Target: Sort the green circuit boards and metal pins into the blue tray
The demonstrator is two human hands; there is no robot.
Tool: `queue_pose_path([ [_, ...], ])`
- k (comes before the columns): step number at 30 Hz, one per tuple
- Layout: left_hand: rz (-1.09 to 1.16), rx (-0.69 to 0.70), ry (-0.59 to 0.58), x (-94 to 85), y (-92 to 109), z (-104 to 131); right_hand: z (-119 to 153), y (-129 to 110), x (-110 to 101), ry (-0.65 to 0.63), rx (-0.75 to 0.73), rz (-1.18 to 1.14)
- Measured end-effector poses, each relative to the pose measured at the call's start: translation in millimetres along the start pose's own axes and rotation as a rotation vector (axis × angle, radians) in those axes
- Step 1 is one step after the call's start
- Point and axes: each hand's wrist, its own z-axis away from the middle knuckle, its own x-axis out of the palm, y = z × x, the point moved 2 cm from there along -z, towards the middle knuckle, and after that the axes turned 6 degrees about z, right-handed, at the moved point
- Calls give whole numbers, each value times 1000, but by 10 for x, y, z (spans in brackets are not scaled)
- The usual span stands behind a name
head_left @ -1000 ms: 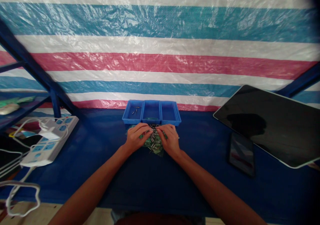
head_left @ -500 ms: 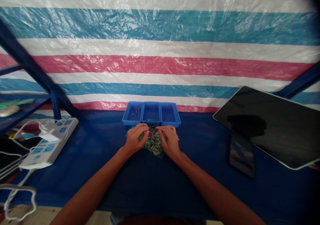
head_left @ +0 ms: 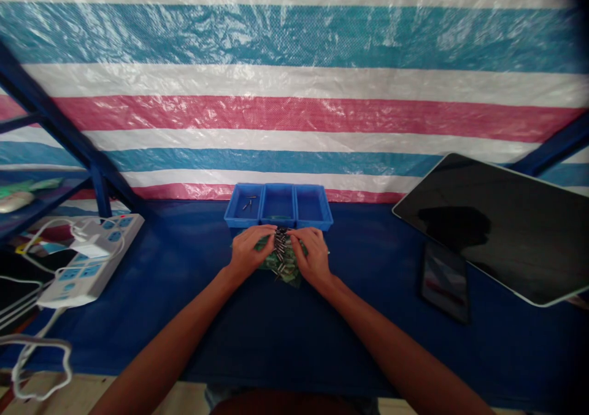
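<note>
A heap of small dark metal pins or screws (head_left: 280,246) lies on a crumpled green plastic bag (head_left: 289,269) in the middle of the blue table. My left hand (head_left: 251,248) rests at the heap's left edge, fingers bent together over the bag, thumb and index by the pins. From the right, my right hand (head_left: 313,252) meets the heap with thumb and index curled in towards its top. Whatever lies between the fingertips of either hand is too small to make out. Just behind stands a blue three-compartment tray (head_left: 295,209); several loose pins (head_left: 249,203) lie in its left compartment.
A white power strip (head_left: 99,271) with plugs and cables lies at left beside a blue metal frame (head_left: 99,185). To the right are a dark phone (head_left: 444,283) and a large black screen (head_left: 501,231). Striped plastic sheeting (head_left: 294,114) hangs behind the table (head_left: 193,304).
My fingertips have drawn slightly closer over the top of the heap, the left ones flatter. The whole view has shifted a little; the tray and its pins look the same.
</note>
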Motion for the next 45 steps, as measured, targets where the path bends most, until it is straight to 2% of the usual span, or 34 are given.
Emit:
queue_pose_path([
  [6,-41,-19,10,7,-3,13,-7,-10,-13,8,14,10],
  [12,-112,-106,-27,0,-39,19,-2,6,-6,14,14,18],
  [19,-66,-61,-109,18,-69,14,-2,0,-8,13,14,11],
  [29,3,-20,-37,39,-93,40,-10,-11,-12,24,8,13],
  [37,45,7,-82,45,-82,61,-5,1,-6,23,21,10],
  [45,49,-8,-125,61,-169,124,-1,-3,3,32,25,7],
])
